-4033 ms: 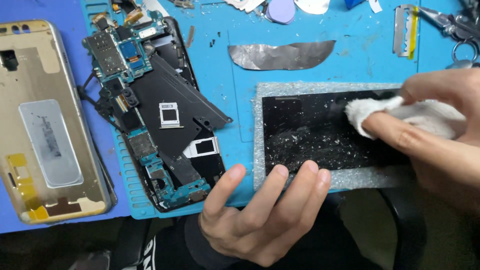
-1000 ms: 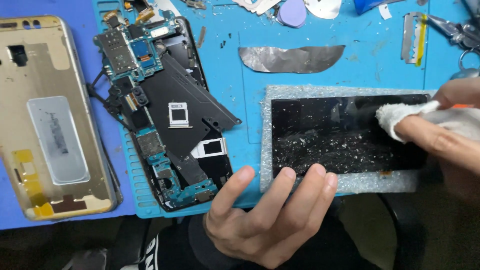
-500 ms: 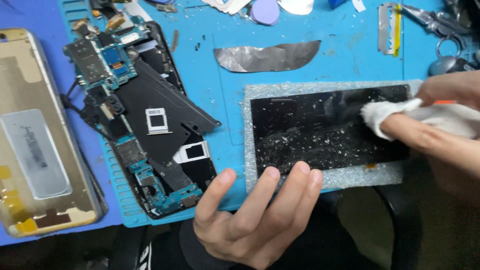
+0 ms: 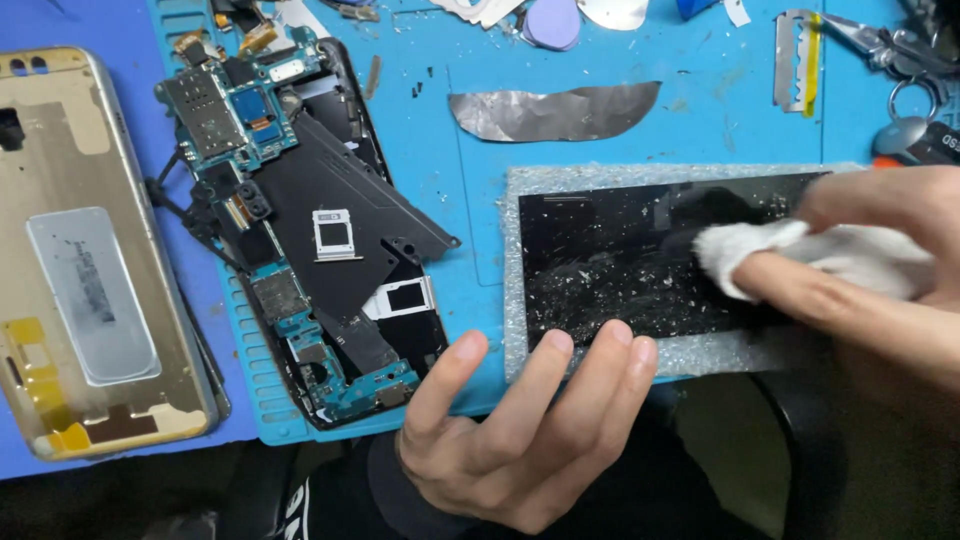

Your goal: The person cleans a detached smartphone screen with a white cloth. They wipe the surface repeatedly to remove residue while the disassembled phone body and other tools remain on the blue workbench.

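A black phone screen panel (image 4: 620, 260) lies flat on a silvery bubble-wrap pad (image 4: 511, 270) on the blue work mat (image 4: 480, 200). Its glass is speckled with white bits. My right hand (image 4: 880, 290) pinches a wad of white cloth (image 4: 760, 255) and presses it on the right half of the glass. My left hand (image 4: 530, 430) rests palm down at the near edge, with fingertips spread on the pad and the panel's lower rim, holding nothing.
A stripped phone body (image 4: 310, 250) with circuit boards lies on the mat's left part. A gold back cover (image 4: 80, 260) sits farther left. At the far edge lie a curved metal foil strip (image 4: 550, 112), a purple pick (image 4: 552, 22), a razor blade (image 4: 797, 45) and scissors (image 4: 900, 60).
The right hand has slid the cloth back and forth over the right part of the glass. The left hand has kept its place at the near edge. My view drifted a little.
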